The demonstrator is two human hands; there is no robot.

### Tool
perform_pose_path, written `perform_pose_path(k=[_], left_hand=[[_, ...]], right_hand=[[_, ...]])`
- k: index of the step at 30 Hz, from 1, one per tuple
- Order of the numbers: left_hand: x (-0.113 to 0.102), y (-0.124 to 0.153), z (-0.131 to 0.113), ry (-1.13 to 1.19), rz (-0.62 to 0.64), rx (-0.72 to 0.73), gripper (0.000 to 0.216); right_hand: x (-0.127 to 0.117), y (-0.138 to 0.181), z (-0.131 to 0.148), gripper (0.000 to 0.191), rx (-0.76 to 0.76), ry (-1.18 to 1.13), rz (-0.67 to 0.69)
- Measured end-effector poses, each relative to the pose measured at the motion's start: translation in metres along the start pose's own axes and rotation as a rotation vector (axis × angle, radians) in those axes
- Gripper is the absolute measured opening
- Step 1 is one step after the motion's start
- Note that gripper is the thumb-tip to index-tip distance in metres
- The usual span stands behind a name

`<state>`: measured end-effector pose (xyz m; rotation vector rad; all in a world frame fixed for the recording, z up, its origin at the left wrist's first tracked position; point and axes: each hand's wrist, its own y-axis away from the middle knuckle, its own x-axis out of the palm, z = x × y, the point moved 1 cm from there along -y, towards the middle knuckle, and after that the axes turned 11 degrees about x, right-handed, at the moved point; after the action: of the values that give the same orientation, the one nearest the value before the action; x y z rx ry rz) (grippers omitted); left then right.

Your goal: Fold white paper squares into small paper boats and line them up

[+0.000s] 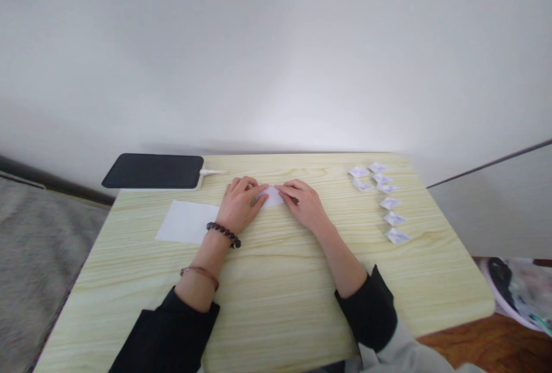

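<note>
Between my two hands a small folded piece of white paper [272, 197] lies near the middle of the table. My left hand [242, 200] pinches its left side between thumb and fingers. On the right side, my right hand [302, 200] grips the paper's upper edge with thumb and fingertips. A flat sheet of white paper [185, 222] rests on the table to the left, partly covered by my left wrist. Several small folded paper boats [393, 203] stand in a rough column at the right.
A black-screened tablet or phone [155, 172] with a white cable [213, 172] plugged in lies at the back left of the wooden table [280, 292]. A pale wall [276, 57] rises behind the table. At the lower right, a bag-like bundle [526, 289] sits beyond the table edge.
</note>
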<state>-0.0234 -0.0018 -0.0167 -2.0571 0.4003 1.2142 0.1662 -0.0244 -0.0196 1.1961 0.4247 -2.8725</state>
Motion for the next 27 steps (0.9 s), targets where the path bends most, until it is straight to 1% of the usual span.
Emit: perform_pose_path(k=[8, 12, 19, 27], left_hand=[[0.0016, 0.0007, 0.0003, -0.008, -0.020, 0.010, 0.026], [0.0002, -0.0004, -0.0005, -0.005, -0.019, 0.016, 0.029], [-0.0006, -0.0001, 0.0004, -0.017, -0.041, 0.056, 0.024], [0.0016, 0.0016, 0.0019, -0.040, -0.062, 0.067, 0.022]], right_hand=[[0.0026, -0.0002, -0.0045, 0.022, -0.039, 0.019, 0.008], [0.0021, 0.0004, -0.0026, 0.023, -0.047, 0.064, 0.016], [-0.0005, 0.0010, -0.0027, 0.026, -0.083, 0.064, 0.030], [0.0002, 0.0007, -0.0038, 0.025, -0.109, 0.077, 0.020]])
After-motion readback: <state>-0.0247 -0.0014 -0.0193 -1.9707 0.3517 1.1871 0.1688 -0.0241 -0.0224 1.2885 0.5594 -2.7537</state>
